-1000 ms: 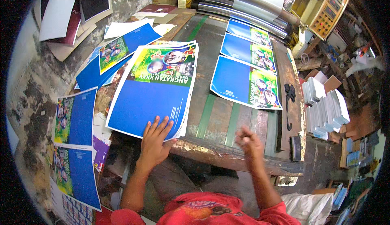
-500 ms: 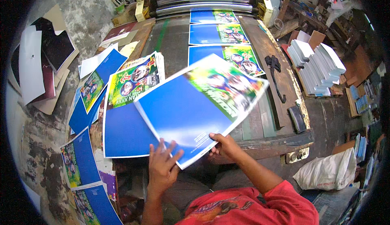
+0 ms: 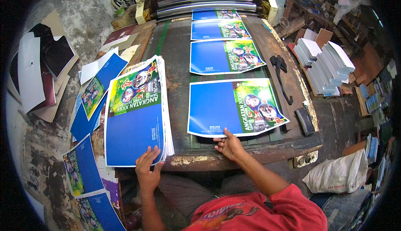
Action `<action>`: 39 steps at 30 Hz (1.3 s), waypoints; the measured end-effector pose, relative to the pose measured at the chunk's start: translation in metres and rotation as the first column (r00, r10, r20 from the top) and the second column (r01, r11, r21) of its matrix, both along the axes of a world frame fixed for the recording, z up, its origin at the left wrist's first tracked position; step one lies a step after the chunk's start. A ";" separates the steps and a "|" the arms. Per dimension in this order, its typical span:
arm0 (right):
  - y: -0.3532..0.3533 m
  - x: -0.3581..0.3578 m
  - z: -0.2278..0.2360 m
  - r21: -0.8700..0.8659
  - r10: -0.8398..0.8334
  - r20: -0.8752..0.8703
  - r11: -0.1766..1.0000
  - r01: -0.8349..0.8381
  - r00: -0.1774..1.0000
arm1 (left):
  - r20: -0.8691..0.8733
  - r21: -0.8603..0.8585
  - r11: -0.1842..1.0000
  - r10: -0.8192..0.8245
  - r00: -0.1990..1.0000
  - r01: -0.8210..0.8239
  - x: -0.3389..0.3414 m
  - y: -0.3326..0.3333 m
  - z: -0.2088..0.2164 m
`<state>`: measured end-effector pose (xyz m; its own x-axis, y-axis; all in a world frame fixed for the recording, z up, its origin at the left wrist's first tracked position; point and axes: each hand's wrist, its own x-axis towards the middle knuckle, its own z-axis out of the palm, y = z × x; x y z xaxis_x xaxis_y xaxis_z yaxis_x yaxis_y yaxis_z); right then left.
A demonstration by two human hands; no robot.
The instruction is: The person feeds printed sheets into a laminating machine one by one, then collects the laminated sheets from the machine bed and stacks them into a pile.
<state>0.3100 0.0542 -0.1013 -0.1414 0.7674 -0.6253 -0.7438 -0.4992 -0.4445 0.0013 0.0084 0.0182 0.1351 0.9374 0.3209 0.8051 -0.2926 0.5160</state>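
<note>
A printed cover sheet (image 3: pixel 217 110), blue with a green picture panel, lies on the machine's feed table with its near edge slightly raised. At that near edge is my right hand (image 3: pixel 230 146), thumb over the paper and fingers curled just below it. To the left, a thick stack of the same sheets (image 3: pixel 135 126) sits turned a quarter round. My left hand (image 3: pixel 148 168) rests on the stack's near right corner, fingers stretched over the top sheet and thumb apart. Further up the table, several matching sheets (image 3: pixel 223 56) run in a row toward the rollers.
Metal rollers (image 3: pixel 204 9) cross the far end of the feed table (image 3: pixel 175 64). A black strap (image 3: pixel 284 80) and a dark pouch (image 3: pixel 304 121) lie along its right side. Loose printed sheets (image 3: pixel 85 164) spread at left. White paper stacks (image 3: pixel 326 68) stand at right, above a white sack (image 3: pixel 338 172).
My right hand has laid the tilted sheet down behind the row. My left hand has left that sheet and moved left onto the stack. The row has advanced slightly toward the rollers.
</note>
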 end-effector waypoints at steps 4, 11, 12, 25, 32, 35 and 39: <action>0.031 0.011 -0.012 0.084 0.004 -0.001 0.996 -0.004 1.000 | 0.261 -0.132 0.988 0.118 0.958 -0.085 0.000 0.001 -0.002; 0.066 0.014 -0.031 0.096 -0.121 -0.021 0.988 0.122 0.992 | 0.974 -0.220 0.908 0.223 -0.035 -0.356 0.000 0.016 0.004; 0.070 0.016 -0.037 0.115 -0.129 -0.041 0.984 0.133 0.991 | 0.937 -0.218 0.905 0.299 0.181 -0.365 0.004 0.015 0.000; -0.043 0.035 0.015 0.232 0.432 0.295 0.833 -0.503 0.852 | 0.080 -0.089 0.900 -0.420 0.904 0.426 0.044 -0.020 0.022; -0.145 0.004 -0.002 0.029 0.243 0.062 0.969 -0.245 0.968 | 0.721 0.004 0.533 -0.588 0.366 0.846 0.081 -0.065 0.049; -0.148 -0.003 -0.012 0.004 0.182 0.070 0.983 -0.183 0.981 | 0.738 -0.050 0.396 -0.604 0.300 0.917 0.096 -0.079 0.049; -0.119 0.004 -0.007 0.004 0.109 0.049 0.994 -0.109 0.993 | 0.732 -0.141 0.333 -0.599 0.324 0.932 0.096 -0.083 0.045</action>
<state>0.3136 -0.0644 -0.1082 -0.1939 0.7533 -0.6285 -0.6625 -0.5731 -0.4824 0.0973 -0.0746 0.0629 0.8668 0.4647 0.1809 -0.0941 -0.2038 0.9745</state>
